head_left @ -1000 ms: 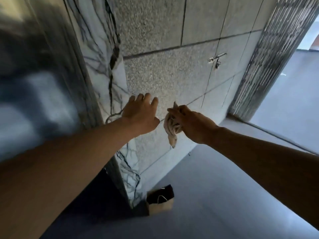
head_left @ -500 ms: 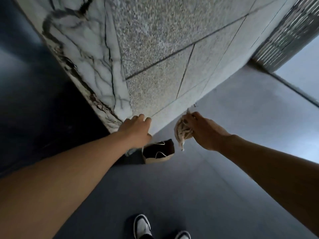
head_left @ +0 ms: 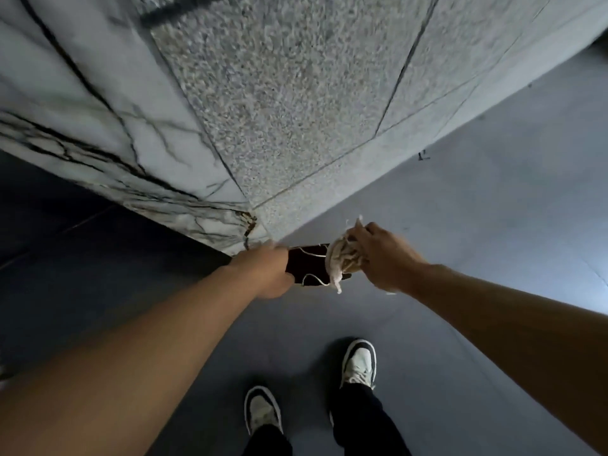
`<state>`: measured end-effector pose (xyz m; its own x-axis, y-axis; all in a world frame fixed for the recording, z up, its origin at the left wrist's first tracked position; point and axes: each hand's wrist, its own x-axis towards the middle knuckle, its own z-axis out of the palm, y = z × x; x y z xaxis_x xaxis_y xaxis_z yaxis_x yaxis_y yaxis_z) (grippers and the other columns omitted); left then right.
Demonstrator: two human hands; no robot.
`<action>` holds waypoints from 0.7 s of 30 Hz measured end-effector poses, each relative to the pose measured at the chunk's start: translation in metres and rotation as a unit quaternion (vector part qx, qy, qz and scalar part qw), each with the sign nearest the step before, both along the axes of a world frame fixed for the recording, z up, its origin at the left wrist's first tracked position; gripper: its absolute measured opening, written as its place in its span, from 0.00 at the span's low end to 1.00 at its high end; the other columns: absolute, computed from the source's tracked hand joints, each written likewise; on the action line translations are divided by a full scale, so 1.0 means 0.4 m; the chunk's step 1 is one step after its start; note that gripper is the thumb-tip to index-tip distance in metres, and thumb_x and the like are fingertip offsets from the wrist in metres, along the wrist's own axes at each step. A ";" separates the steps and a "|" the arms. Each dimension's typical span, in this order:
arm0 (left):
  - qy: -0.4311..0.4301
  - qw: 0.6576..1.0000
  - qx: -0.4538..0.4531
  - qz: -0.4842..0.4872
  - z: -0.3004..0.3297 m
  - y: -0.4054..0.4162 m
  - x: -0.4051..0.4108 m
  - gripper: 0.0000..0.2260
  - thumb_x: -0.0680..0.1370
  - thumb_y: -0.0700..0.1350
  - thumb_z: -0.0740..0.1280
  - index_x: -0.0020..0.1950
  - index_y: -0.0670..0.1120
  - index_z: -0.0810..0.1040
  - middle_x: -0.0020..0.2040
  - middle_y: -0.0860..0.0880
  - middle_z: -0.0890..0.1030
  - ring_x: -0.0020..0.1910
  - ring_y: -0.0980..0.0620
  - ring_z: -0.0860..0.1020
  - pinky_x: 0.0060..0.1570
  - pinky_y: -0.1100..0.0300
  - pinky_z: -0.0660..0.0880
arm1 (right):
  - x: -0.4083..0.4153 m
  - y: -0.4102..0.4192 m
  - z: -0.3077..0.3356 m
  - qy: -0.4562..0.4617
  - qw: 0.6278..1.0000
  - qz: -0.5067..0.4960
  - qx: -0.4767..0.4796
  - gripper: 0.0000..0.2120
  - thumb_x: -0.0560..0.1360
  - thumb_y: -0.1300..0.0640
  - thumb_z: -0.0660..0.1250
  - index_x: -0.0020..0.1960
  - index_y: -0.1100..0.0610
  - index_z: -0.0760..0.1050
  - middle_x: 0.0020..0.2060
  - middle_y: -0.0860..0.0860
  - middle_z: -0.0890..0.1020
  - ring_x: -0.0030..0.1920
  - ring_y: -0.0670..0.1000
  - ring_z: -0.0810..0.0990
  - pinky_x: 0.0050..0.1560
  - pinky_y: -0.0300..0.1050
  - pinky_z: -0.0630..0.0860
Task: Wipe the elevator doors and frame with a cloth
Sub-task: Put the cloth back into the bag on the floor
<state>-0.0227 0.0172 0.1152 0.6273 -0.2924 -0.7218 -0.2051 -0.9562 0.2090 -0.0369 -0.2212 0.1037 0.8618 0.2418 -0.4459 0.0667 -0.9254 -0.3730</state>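
Bare forearms, black trousers point(head_left: 362, 422), white sneakers point(head_left: 358, 363) (black-trimmed).

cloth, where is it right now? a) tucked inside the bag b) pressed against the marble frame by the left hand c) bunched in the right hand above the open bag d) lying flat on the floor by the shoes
c: the cloth is bunched in the right hand, hanging over the open bag on the floor, while the left hand holds no cloth.
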 end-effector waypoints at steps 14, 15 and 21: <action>0.039 0.998 -0.037 0.039 -0.477 -0.051 -0.025 0.20 0.77 0.49 0.61 0.67 0.44 0.67 0.63 0.43 0.73 0.60 0.40 0.75 0.49 0.51 0.71 | 0.071 -0.001 -0.483 0.224 0.954 -0.192 0.062 0.13 0.71 0.53 0.69 0.55 0.51 0.77 0.47 0.52 0.81 0.47 0.54 0.80 0.48 0.48 0.78; 0.043 0.998 -0.043 0.033 -0.494 -0.049 -0.029 0.19 0.77 0.49 0.62 0.66 0.44 0.67 0.62 0.43 0.73 0.58 0.41 0.75 0.47 0.51 0.70 | 0.083 0.012 -0.499 0.224 0.951 -0.201 0.071 0.13 0.70 0.52 0.69 0.55 0.50 0.78 0.47 0.52 0.82 0.46 0.54 0.80 0.47 0.48 0.79; 0.037 0.998 -0.042 0.000 -0.548 -0.011 -0.045 0.14 0.78 0.50 0.62 0.60 0.46 0.69 0.55 0.46 0.74 0.42 0.48 0.70 0.41 0.53 0.69 | 0.135 0.105 -0.596 0.262 0.910 -0.295 0.130 0.14 0.69 0.51 0.73 0.53 0.53 0.79 0.47 0.54 0.83 0.47 0.55 0.82 0.52 0.53 0.80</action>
